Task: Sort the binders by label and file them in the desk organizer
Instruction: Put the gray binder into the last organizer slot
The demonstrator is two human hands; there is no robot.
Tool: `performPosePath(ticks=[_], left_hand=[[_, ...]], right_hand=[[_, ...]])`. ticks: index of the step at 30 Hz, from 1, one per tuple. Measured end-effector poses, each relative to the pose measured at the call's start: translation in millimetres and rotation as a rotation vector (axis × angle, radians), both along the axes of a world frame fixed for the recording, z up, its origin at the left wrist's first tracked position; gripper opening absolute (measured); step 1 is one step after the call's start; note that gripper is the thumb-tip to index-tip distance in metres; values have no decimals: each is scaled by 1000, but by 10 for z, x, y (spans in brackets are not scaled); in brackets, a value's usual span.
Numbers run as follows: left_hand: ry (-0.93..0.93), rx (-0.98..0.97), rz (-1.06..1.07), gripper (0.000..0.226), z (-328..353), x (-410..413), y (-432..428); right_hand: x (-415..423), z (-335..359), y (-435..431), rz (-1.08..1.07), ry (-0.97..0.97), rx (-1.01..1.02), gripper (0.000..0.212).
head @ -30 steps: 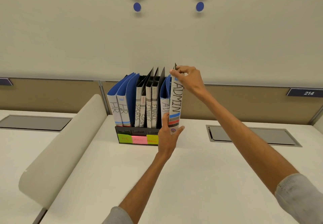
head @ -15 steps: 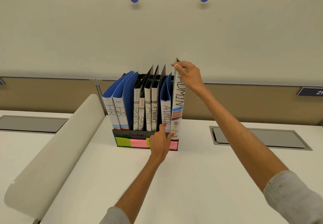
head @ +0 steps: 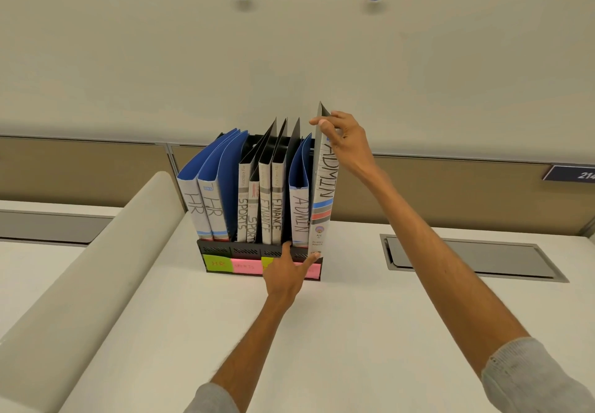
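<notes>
Right fingers (head: 325, 127): narrow pinch on the top corner of the tall grey ADMIN binder (head: 323, 200), right hand (head: 346, 137) at its 12 o'clock end. The binder is upright with its spine facing me.

Left fingers (head: 286, 248): straight and spread, gripping nothing. One tip is on the front lip of the desk organizer (head: 225, 248), and another touches the bottom edge of the grey ADMIN binder. The left hand (head: 288, 275) sits at the organizer's 6 o'clock and covers part of the label strip.

Binder location: far 3 o'clock end of the organizer, just beside the blue ADMIN binder (head: 299, 216). Its foot shows in front of the lip, while the others are cut off behind it. My read is that it's lined up but not dropped into the slot. Can't tell for sure from this angle.

Already filed, 9 to 3 o'clock:
- two HR binders (head: 206, 209)
- two SPORTS binders (head: 246, 216)
- two FINANCE binders (head: 272, 213)
- blue ADMIN binder

Groups match the readable sticky notes (head: 219, 264) on the front, which say HR then SPORTS. The rest are hidden by my hand or too faint.

No loose binders on the desk (head: 354, 332). Estimate: sorting is done and filing is nearly done. What's left is to seat this last one and let go.
</notes>
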State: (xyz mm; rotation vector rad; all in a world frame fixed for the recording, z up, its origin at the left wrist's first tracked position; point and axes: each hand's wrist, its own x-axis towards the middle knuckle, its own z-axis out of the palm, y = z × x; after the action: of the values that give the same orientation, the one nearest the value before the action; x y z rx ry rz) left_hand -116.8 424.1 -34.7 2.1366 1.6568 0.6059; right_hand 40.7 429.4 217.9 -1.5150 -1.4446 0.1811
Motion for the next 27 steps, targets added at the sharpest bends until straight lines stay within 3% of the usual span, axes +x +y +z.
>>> performPosePath(ticks=[4, 27], left_hand=[[134, 24, 20, 89, 118, 19, 32], [291, 57, 35, 78, 85, 143, 75]], right_hand=[[-22, -14, -18, 8, 25, 4, 32], [50, -142, -107, -55, 57, 107, 23]])
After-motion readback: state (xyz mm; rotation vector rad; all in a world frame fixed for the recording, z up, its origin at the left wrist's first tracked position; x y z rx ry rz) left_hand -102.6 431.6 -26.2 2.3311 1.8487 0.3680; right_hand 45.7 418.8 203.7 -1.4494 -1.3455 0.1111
